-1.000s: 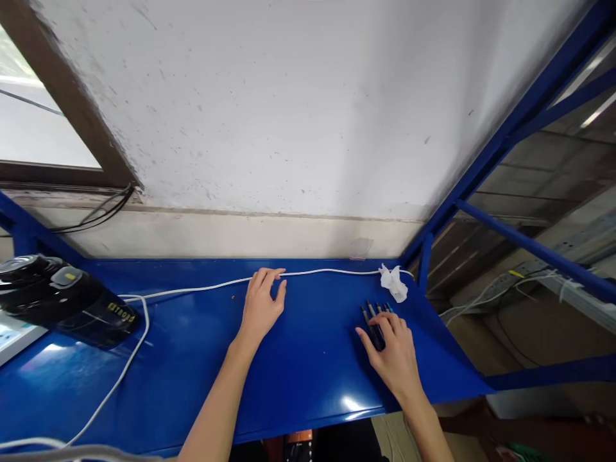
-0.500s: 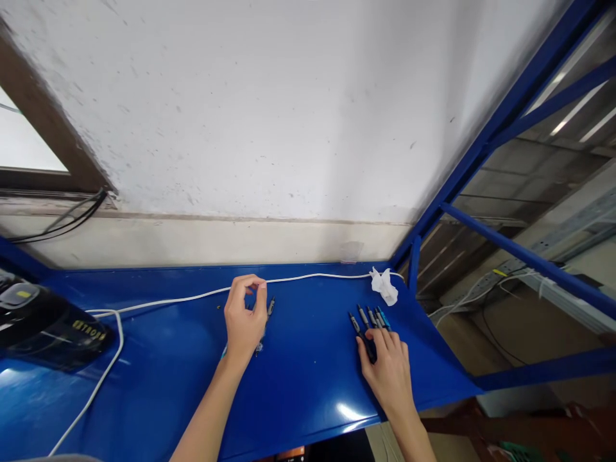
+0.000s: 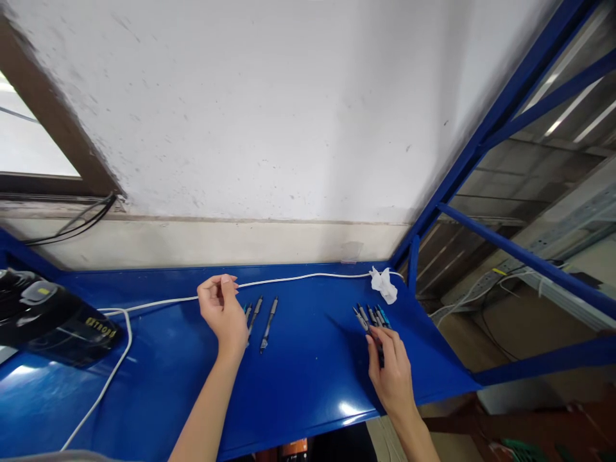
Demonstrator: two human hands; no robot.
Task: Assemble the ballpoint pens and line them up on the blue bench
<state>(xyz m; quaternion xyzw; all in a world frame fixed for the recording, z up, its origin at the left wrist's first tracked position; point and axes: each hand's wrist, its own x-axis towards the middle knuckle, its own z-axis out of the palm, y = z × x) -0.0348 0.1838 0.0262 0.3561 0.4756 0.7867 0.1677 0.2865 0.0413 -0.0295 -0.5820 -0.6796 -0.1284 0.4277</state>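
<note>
Pens (image 3: 269, 324): slim, with grey and black parts, in two groups on the blue desk (image 3: 308, 385); the left group (image 3: 256, 311) lies beside the left wrist, partly hidden by it, and the right group (image 3: 372, 314), with a blue-tipped one at its edge, fans out beyond the right fingers.
Right hand (image 3: 392, 375): narrow, thumb and fingers pinched on the outermost pen (image 3: 359, 317) at the left edge of its group.
Left hand (image 3: 228, 321): curled, thumb close to the fingers, above the white cord (image 3: 312, 276); no pen shows in it, though I cannot tell whether something small is hidden.
Pinch: best made on the barrel with thumb and fingertip pads, leaving the other fingers light so that they do not nudge the neighbours.
Lift: straight up before any sideways travel; dragging could roll the close-packed barrels on what looks like a slick surface.
Spacing: a small gap, as beside the rightmost of the left group, should make each barrel easier to grasp alone.
Cord and tissue: the cord runs behind both groups, with crumpled tissue (image 3: 384, 285) by its right end; fingertips do well to stay short of both.
</note>
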